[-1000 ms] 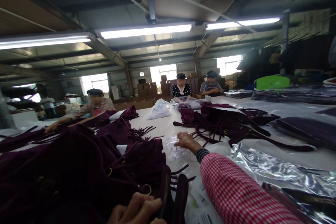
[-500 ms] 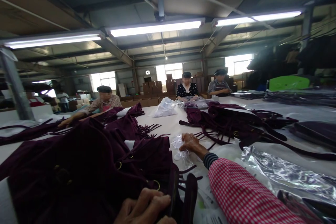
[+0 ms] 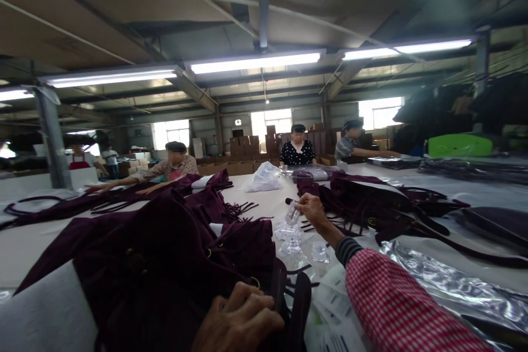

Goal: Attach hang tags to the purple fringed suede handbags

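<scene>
My right hand (image 3: 312, 210) reaches out over the table and pinches a small clear plastic packet (image 3: 292, 214) between thumb and fingers. Below it on the table lie more small clear packets (image 3: 291, 246), several of them. My left hand (image 3: 241, 316) is bent over a dark purple fringed bag (image 3: 173, 264) close in front of me, gripping it near its strap (image 3: 300, 308); the fingertips are partly hidden. Brass-coloured rings show on this bag. A white sheet (image 3: 49, 308) covers part of its left side.
Purple bags (image 3: 363, 198) with long straps lie to the right, near shiny clear plastic (image 3: 457, 280). Printed plastic bags (image 3: 330, 308) lie under my right arm. A white plastic bag (image 3: 263, 177) stands mid-table. Co-workers (image 3: 297, 148) sit across the table; one at left (image 3: 175, 162) reaches over purple material.
My right hand has lifted from the pile of small packets, with one packet now in its fingers. My left hand stays on the purple bag. The view has tilted up slightly.
</scene>
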A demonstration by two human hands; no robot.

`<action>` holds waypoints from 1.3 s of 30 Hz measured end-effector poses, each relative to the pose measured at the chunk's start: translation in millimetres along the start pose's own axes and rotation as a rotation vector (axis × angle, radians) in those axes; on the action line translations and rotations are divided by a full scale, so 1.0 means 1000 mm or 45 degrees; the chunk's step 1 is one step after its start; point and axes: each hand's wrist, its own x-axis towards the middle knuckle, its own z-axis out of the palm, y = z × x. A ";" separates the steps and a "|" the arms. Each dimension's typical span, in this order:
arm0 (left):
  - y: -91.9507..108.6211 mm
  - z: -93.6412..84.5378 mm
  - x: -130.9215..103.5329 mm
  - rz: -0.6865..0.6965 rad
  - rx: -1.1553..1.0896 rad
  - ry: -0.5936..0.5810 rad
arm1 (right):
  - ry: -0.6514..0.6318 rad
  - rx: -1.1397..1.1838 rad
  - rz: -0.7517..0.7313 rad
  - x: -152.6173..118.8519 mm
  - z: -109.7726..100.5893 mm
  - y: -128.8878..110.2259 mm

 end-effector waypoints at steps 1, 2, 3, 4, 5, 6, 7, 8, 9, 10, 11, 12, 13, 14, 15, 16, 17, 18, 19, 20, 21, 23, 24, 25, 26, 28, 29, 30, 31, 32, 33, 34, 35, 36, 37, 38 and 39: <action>0.004 -0.002 -0.002 -0.055 -0.085 0.029 | 0.009 0.065 -0.029 -0.004 -0.005 -0.012; 0.007 -0.004 -0.005 -0.118 -0.179 0.080 | 0.000 0.129 -0.061 -0.010 -0.010 -0.025; 0.012 -0.006 -0.007 -0.189 -0.276 0.148 | -0.026 0.191 -0.095 -0.018 -0.015 -0.038; 0.015 -0.008 -0.010 -0.269 -0.376 0.217 | -0.068 0.249 -0.126 -0.028 -0.019 -0.051; 0.018 -0.011 -0.011 -0.356 -0.476 0.278 | -0.117 0.301 -0.155 -0.040 -0.022 -0.065; 0.021 -0.014 -0.012 -0.453 -0.574 0.325 | -0.163 0.346 -0.180 -0.053 -0.025 -0.078; 0.023 -0.018 -0.011 -0.543 -0.672 0.352 | -0.199 0.381 -0.202 -0.067 -0.026 -0.091; 0.025 -0.022 -0.009 -0.610 -0.775 0.369 | -0.218 0.422 -0.220 -0.082 -0.027 -0.104; 0.028 -0.028 -0.007 -0.641 -0.890 0.386 | -0.224 0.476 -0.233 -0.096 -0.027 -0.116; 0.030 -0.033 -0.003 -0.627 -1.015 0.408 | -0.219 0.544 -0.242 -0.110 -0.026 -0.128; 0.034 -0.038 0.000 -0.575 -1.141 0.433 | -0.211 0.618 -0.247 -0.124 -0.025 -0.139; 0.038 -0.042 0.003 -0.510 -1.258 0.463 | -0.204 0.693 -0.250 -0.136 -0.023 -0.149; 0.043 -0.045 0.006 -0.468 -1.360 0.494 | -0.197 0.761 -0.254 -0.147 -0.021 -0.157; 0.048 -0.047 0.007 -0.465 -1.443 0.514 | -0.192 0.812 -0.256 -0.156 -0.019 -0.164; 0.054 -0.048 0.007 -0.500 -1.509 0.522 | -0.182 0.844 -0.258 -0.164 -0.019 -0.169; 0.060 -0.048 0.006 -0.566 -1.563 0.528 | -0.170 0.870 -0.257 -0.170 -0.019 -0.172; 0.064 -0.048 0.002 -0.643 -1.608 0.531 | -0.154 0.892 -0.251 -0.176 -0.021 -0.173; 0.068 -0.049 -0.003 -0.712 -1.639 0.526 | -0.137 0.906 -0.240 -0.181 -0.024 -0.173; 0.071 -0.050 -0.009 -0.760 -1.663 0.520 | -0.125 0.907 -0.222 -0.186 -0.028 -0.170; 0.073 -0.053 -0.017 -0.787 -1.689 0.524 | -0.129 0.899 -0.198 -0.191 -0.034 -0.166; 0.074 -0.056 -0.024 -0.800 -1.722 0.537 | -0.159 0.881 -0.170 -0.197 -0.040 -0.162; 0.075 -0.065 -0.036 -0.775 -1.787 0.578 | -0.310 0.815 -0.101 -0.208 -0.052 -0.151; 0.075 -0.069 -0.040 -0.753 -1.800 0.608 | -0.427 0.768 -0.067 -0.214 -0.057 -0.147; 0.076 -0.073 -0.043 -0.732 -1.787 0.634 | -0.549 0.715 -0.041 -0.220 -0.061 -0.143; 0.077 -0.075 -0.043 -0.722 -1.748 0.643 | -0.650 0.656 -0.029 -0.225 -0.064 -0.140; 0.081 -0.076 -0.039 -0.725 -1.617 0.598 | -0.751 0.552 -0.035 -0.233 -0.065 -0.139; 0.084 -0.076 -0.036 -0.709 -1.535 0.547 | -0.767 0.528 -0.046 -0.236 -0.064 -0.140; 0.088 -0.075 -0.032 -0.672 -1.442 0.490 | -0.785 0.534 -0.055 -0.238 -0.061 -0.143; 0.091 -0.075 -0.027 -0.620 -1.334 0.443 | -0.820 0.572 -0.059 -0.241 -0.058 -0.146; 0.095 -0.075 -0.023 -0.559 -1.210 0.413 | -0.885 0.634 -0.058 -0.243 -0.055 -0.150; 0.098 -0.076 -0.020 -0.495 -1.077 0.399 | -0.956 0.717 -0.056 -0.245 -0.051 -0.153; 0.100 -0.078 -0.017 -0.435 -0.946 0.394 | -1.009 0.804 -0.055 -0.246 -0.047 -0.157; 0.102 -0.080 -0.015 -0.388 -0.828 0.391 | -1.041 0.877 -0.052 -0.248 -0.044 -0.159; 0.103 -0.082 -0.013 -0.358 -0.727 0.383 | -1.051 0.924 -0.049 -0.249 -0.041 -0.161; 0.103 -0.084 -0.012 -0.339 -0.655 0.372 | -1.053 0.942 -0.046 -0.249 -0.039 -0.161; 0.102 -0.084 -0.012 -0.332 -0.621 0.361 | -1.058 0.939 -0.050 -0.249 -0.038 -0.160; 0.100 -0.084 -0.012 -0.333 -0.627 0.350 | -1.075 0.919 -0.051 -0.248 -0.039 -0.158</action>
